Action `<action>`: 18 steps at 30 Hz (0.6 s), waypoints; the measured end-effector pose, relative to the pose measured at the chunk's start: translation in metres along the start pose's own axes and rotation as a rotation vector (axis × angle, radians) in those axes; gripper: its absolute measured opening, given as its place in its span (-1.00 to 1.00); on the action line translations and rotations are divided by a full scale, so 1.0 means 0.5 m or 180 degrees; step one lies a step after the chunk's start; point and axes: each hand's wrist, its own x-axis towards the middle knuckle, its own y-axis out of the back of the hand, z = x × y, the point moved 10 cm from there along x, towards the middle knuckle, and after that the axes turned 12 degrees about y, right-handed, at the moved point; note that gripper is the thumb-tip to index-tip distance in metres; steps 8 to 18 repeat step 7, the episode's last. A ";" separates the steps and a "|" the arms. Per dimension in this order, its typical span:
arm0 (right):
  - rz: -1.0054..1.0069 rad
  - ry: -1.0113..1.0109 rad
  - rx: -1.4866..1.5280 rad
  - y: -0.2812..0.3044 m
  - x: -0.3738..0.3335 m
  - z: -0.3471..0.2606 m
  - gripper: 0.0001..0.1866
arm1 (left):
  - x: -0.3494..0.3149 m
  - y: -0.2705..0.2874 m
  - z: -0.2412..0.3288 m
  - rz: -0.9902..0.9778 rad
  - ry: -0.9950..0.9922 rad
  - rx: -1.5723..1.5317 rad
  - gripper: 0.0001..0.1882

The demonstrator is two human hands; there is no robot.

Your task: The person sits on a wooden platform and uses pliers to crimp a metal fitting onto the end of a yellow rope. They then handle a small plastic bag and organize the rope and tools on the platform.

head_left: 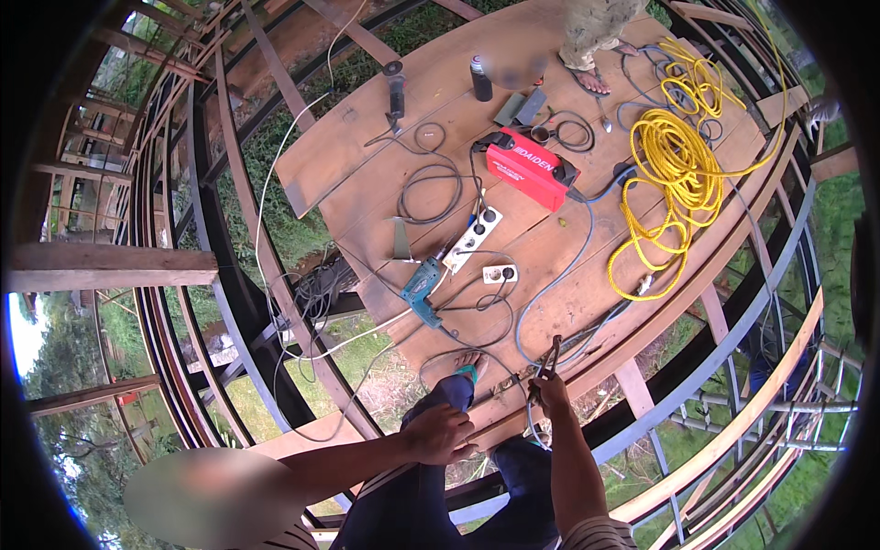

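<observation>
My right hand is closed around a dark, plier-like welding clamp, near the lower edge of the wooden platform. The clamp's jaws point away from me. My left hand rests at my knee with its fingers curled, and nothing shows in it. Beyond it, my foot in a green sandal is on the boards. A teal power drill lies ahead of my left hand. Farther off stands a red welding machine, with a blue cable running from it toward my right hand.
White power strips and tangled black cords lie mid-platform. Behind are an angle grinder, a dark bottle and another person's foot. Coiled yellow rope lies right. Open metal framing with grass below surrounds the platform.
</observation>
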 end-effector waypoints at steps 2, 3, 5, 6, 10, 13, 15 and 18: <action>0.0326 0.0335 -0.0484 0.027 -0.237 -0.066 -0.71 | -0.056 0.037 0.073 0.0105 0.0142 -0.0016 -0.67; 0.0437 0.0145 -0.1610 0.031 -0.381 -0.167 -0.74 | -0.082 0.053 0.105 0.0196 0.0225 0.0001 -0.67; 0.0238 0.0288 -0.1584 0.047 -0.593 -0.208 -0.70 | -0.147 0.054 0.154 0.0255 0.0540 0.0297 -0.65; -0.0238 0.0220 -0.1135 0.057 -0.652 -0.186 -0.75 | -0.166 0.067 0.176 0.0206 0.0762 0.0572 -0.64; -0.0496 -0.0364 -0.0820 0.063 -0.765 -0.202 -0.81 | -0.214 0.085 0.199 0.0166 0.1252 0.0769 -0.56; -0.0496 -0.0364 -0.0820 0.063 -0.765 -0.202 -0.81 | -0.214 0.085 0.199 0.0166 0.1252 0.0769 -0.56; -0.0496 -0.0364 -0.0820 0.063 -0.765 -0.202 -0.81 | -0.214 0.085 0.199 0.0166 0.1252 0.0769 -0.56; -0.0496 -0.0364 -0.0820 0.063 -0.765 -0.202 -0.81 | -0.214 0.085 0.199 0.0166 0.1252 0.0769 -0.56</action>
